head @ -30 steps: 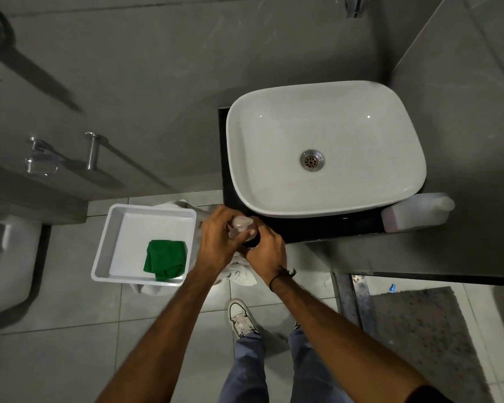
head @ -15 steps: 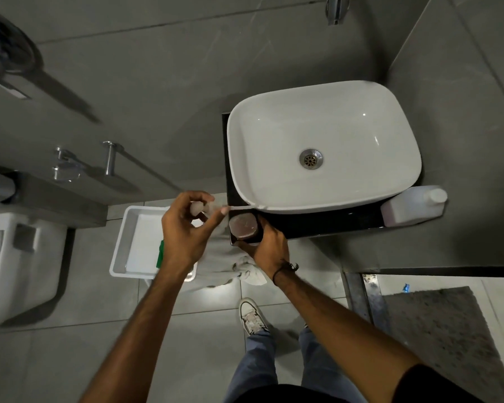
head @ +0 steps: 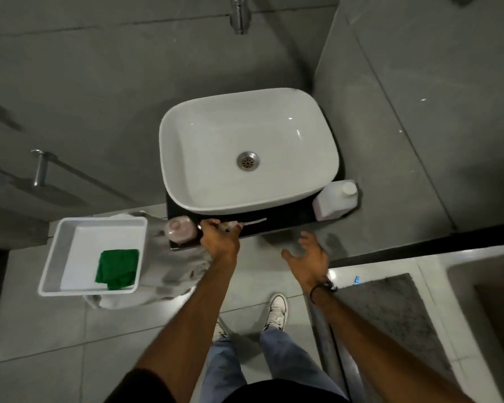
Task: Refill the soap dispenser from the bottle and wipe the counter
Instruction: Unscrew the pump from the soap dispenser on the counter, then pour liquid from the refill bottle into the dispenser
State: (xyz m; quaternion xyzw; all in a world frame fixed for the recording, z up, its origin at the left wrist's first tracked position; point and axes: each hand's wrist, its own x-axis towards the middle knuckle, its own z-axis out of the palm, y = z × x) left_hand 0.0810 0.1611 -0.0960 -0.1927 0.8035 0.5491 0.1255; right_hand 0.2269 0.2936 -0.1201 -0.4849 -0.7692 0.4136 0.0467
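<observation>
The left hand (head: 220,242) hides most of the pump top (head: 249,222); only its thin white tube sticks out on the dark counter (head: 285,221). Its grip is closed around the pump. The open soap dispenser (head: 179,229), pinkish inside, stands just beside it. The right hand (head: 310,260) hangs open, holding nothing. The pale bottle (head: 336,200) sits by the sink (head: 248,152).

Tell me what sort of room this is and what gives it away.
Most likely a bathroom. A white vessel sink with a metal drain sits on a dark counter under a wall-mounted tap, with grey tiled walls and floor around it and a bath mat on the floor.
</observation>
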